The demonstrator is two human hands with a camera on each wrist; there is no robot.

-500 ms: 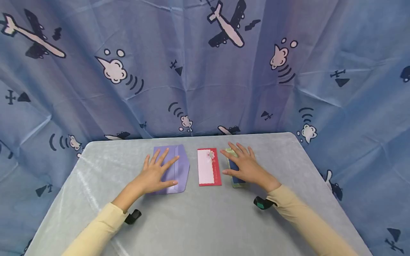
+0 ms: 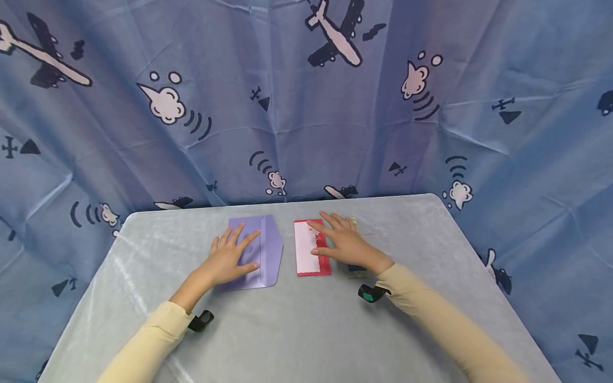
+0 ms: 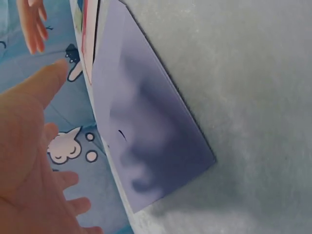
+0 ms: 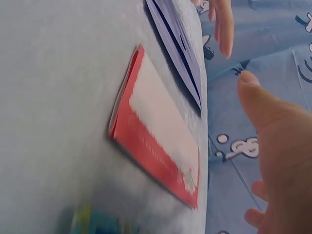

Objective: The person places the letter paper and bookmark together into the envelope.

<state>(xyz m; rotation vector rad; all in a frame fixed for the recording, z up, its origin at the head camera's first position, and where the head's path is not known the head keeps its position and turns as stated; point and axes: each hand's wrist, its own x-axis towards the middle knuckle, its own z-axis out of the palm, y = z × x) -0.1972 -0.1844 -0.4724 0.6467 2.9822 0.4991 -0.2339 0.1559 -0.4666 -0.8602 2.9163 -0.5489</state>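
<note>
A purple envelope (image 2: pixel 271 250) with a pointed flap lies on the left of the table. Over it hovers my left hand (image 2: pixel 228 260), fingers spread and holding nothing; in the left wrist view its shadow falls on the envelope (image 3: pixel 146 126). A red and white card (image 2: pixel 306 255) with a floral corner lies in the middle. My right hand (image 2: pixel 349 242), fingers extended and empty, is raised between this card and a green and dark blue item (image 2: pixel 358 270). It covers the card's upper right part and most of the blue item in the head view.
All of it lies on a table (image 2: pixel 287 335) with a pale grey cloth. Behind hangs a blue curtain (image 2: pixel 306 117) printed with airplanes and clouds. Each wrist carries a small black camera (image 2: pixel 372 292).
My right hand has moved left, from above the green and blue item to over the card's right side. The left hand stays over the envelope, barely shifted.
</note>
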